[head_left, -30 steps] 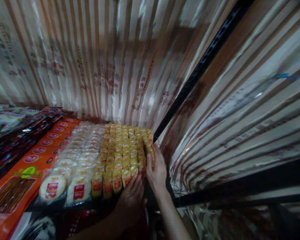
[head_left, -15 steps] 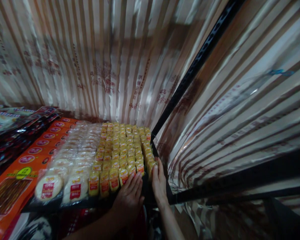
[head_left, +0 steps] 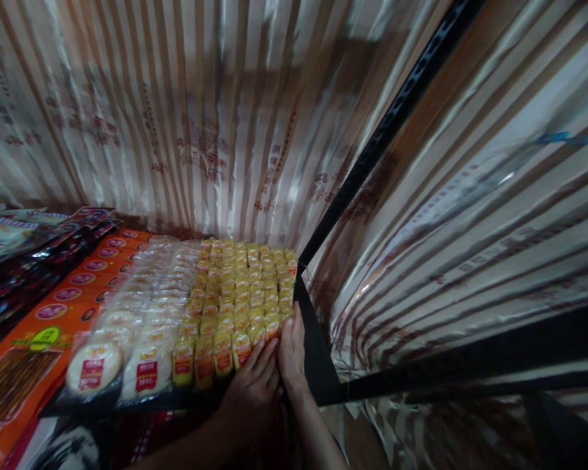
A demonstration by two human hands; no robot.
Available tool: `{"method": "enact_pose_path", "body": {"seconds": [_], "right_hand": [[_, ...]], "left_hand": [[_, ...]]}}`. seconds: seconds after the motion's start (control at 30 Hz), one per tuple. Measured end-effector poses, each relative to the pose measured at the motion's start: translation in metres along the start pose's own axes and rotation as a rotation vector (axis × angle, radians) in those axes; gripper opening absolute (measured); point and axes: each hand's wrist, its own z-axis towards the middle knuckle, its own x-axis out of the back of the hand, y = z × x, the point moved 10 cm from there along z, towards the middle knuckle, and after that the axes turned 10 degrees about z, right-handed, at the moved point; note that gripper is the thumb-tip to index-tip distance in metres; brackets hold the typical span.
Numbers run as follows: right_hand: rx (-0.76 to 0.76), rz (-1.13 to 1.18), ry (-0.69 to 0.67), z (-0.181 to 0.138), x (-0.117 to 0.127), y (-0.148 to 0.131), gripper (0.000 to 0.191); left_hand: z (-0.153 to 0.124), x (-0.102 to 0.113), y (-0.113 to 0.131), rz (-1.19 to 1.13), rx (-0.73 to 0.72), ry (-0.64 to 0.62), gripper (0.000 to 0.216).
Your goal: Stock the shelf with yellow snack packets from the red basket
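Tightly packed rows of small yellow snack packets (head_left: 235,307) with red labels stand on a dark shelf (head_left: 318,352). My left hand (head_left: 257,375) rests its stretched fingers against the front of the rows near the right end. With its fingers straight and together, my right hand (head_left: 293,352) lies flat along the outer right side of the last row. Neither hand wraps around a packet. Part of the front right packets is hidden behind the fingers.
Clear-wrapped round white crackers (head_left: 147,365) stand left of the yellow packets. Farther left are orange snack bags (head_left: 53,313) and dark glossy packets (head_left: 34,261). A black perforated post (head_left: 372,143) rises at the back right corner, before striped plastic sheeting (head_left: 200,117).
My right hand has moved left, pushing the outermost row of yellow packets against the others. The gap between them has closed, baring dark shelf at right. My left hand is almost unmoved.
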Motion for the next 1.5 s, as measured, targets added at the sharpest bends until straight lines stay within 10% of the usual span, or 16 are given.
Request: {"method": "enact_pose_path", "body": {"seconds": [0.47,1.3,1.5], "right_hand": [[-0.067,0.285,0.042,0.028,0.025,0.023,0.076],[-0.163,0.540,-0.042,0.075,-0.001,0.026,0.078],[-0.129,0.406,-0.244,0.080,-0.021,-0.004,0.077]], "left_hand": [[0.000,-0.007,-0.003,-0.007,0.035,-0.085,0.040],[0.006,-0.009,-0.002,0.030,0.022,-0.093,0.039],[0.006,-0.013,-0.001,0.061,0.027,-0.045,0.039]]}}
